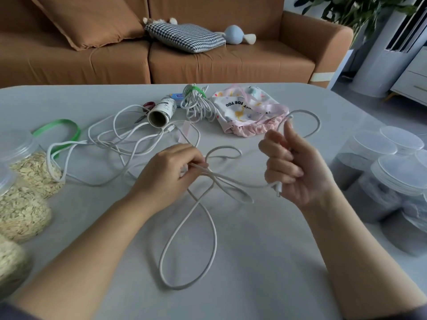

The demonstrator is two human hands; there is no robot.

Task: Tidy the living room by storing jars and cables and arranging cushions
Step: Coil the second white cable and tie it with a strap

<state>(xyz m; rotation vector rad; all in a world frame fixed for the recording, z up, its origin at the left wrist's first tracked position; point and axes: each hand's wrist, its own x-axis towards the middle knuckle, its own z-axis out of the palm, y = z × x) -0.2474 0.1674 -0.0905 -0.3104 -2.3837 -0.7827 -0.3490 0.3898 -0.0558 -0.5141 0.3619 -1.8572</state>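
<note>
**Now the white cable sits between two hands**

The white cable (215, 243) is held just above the table (277, 262), in front of the person. The right hand (293, 167) has its fingers curled round the cable. A small plug sticks out under the fist, and a bend of cable arcs up past the thumb. The left hand (171, 169) pinches a few strands together where they cross. A short piece runs sideways from one hand to the other.

The loose part is one long loop. It starts at the left hand's pinch and lies on the table, pointing back toward the person. So the left hand is nearer to it. I think the next move is to gather that loop up toward the right hand, to make a neat coil.

There is bare table all round the loop, so it should slide freely. It gets busier farther out. A messy pile of cable (138, 139) lies just behind the left hand, and the loop could catch on it if it swings that way. Oat jars (23, 204) stand at the left edge and grey jars (381, 181) stand at the right. A cloth pouch (249, 109) lies behind the right hand, near the arc of cable.
</note>
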